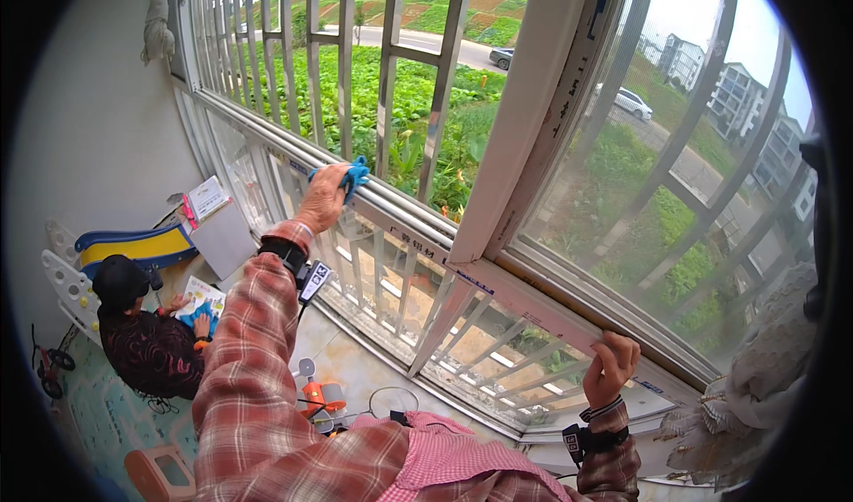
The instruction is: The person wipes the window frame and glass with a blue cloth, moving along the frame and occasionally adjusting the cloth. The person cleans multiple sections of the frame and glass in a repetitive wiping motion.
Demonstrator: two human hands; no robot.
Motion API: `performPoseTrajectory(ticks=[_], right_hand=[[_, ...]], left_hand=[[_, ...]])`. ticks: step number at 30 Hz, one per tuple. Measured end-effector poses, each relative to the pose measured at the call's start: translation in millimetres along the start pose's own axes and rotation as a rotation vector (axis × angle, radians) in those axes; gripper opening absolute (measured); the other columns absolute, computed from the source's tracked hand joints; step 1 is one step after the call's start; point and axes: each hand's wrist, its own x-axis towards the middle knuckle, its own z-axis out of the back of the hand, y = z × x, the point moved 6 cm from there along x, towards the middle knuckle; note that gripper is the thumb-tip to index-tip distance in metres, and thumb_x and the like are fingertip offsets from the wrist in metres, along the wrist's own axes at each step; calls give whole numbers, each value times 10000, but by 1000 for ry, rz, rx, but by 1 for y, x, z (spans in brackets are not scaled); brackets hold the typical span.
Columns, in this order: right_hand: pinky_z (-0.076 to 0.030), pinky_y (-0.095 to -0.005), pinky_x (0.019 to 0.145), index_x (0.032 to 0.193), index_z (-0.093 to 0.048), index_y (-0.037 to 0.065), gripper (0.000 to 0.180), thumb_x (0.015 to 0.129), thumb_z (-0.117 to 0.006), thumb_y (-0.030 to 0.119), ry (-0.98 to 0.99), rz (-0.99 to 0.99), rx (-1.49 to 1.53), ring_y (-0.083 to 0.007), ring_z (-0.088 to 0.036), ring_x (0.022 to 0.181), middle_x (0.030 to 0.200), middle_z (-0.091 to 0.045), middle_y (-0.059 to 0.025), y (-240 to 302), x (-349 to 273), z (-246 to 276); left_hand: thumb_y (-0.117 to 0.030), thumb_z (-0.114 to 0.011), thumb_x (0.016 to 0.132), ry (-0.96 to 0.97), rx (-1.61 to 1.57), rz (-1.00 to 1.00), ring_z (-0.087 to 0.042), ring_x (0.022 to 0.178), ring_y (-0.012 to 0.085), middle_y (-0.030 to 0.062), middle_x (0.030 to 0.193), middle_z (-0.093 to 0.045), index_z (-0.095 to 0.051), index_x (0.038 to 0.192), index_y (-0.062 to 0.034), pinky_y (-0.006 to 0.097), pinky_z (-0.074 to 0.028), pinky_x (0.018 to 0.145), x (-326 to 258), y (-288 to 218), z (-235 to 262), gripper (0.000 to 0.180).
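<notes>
My left hand (323, 202) is closed around a bunched blue cloth (353, 177), pressing it on the lower track of the window (400, 202). Metal bars (388, 84) stand just beyond that track. Over to the right, my right hand (611, 366) has its fingers curled at the lower rail of the white window frame (542, 314), under a sliding glass pane (649, 191). Part of its grip is hidden from this angle. Both wrists carry black straps with small devices, and my sleeves are red plaid.
At the lower left a person in a black cap (124, 282) sits bent over a book, a blue cloth by one hand. Near them are a blue-and-yellow slide (133, 246), a white box (222, 235) and an orange toy (324, 397). A grey curtain (755, 386) hangs at right.
</notes>
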Motion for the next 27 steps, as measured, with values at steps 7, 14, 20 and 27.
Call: performPoseTrajectory(ticks=[7, 14, 20, 27], right_hand=[[-423, -434, 881, 807, -657, 71, 187, 708, -598, -78, -15, -119, -95, -323, -561, 981, 1035, -619, -113, 5, -10, -4], [-421, -445, 891, 782, -629, 49, 207, 683, -558, -118, -84, -130, -109, -332, -550, 981, 1019, -603, -122, 13, -6, -6], [-419, -441, 886, 769, -620, 45, 195, 683, -547, -114, -135, -172, -115, -332, -548, 971, 989, -601, -131, 13, -8, -8], [-417, -439, 888, 768, -616, 41, 198, 682, -535, -119, -167, -185, -99, -328, -549, 968, 982, -599, -134, 13, -9, -10]], left_hand=[[-74, -503, 835, -8, 199, 280, -472, 1214, 380, 197, 1277, -540, -523, 1254, -11, 435, -342, 1068, 3, 145, 13, 424], [-123, -502, 838, 19, 299, 317, -507, 1147, 367, 177, 1187, -587, -578, 1158, -39, 446, -378, 1021, 13, 157, 12, 340], [-99, -513, 832, 12, 219, 258, -518, 1077, 356, 148, 1123, -605, -600, 1115, -43, 439, -387, 989, 14, 106, 9, 301], [-108, -569, 827, 19, 1, 11, -530, 1045, 342, 137, 1075, -610, -606, 1100, -47, 436, -385, 947, 11, -26, -15, 282]])
